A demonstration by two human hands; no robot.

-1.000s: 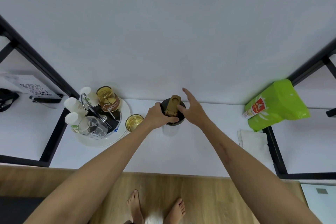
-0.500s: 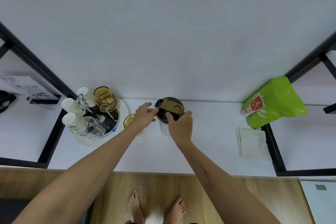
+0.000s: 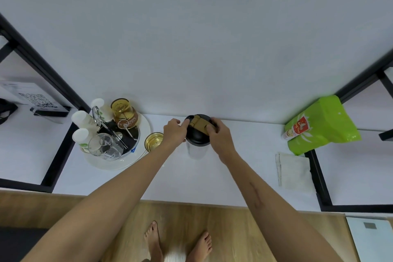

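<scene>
A clear tumbler (image 3: 196,151) with a black lid (image 3: 196,137) and a tan flip clasp (image 3: 198,124) stands on the white shelf (image 3: 191,176) against the wall. My left hand (image 3: 174,133) grips the lid's left edge, fingers curled over the rim. My right hand (image 3: 219,136) grips the lid's right side, with its fingers over the end of the tan clasp. The lid's far right edge is hidden under my fingers.
A small glass of yellow liquid (image 3: 154,141) stands just left of the tumbler. A round white tray (image 3: 136,153) holds white bottles, an upturned glass and an amber jar (image 3: 124,115). A green bag (image 3: 321,125) and a folded cloth (image 3: 294,171) lie at right. Black frame posts flank the shelf.
The lid has turned, so the tan clasp lies at a new angle. My right hand went from the lid's near edge to its right side; my left hand closed onto the left rim.
</scene>
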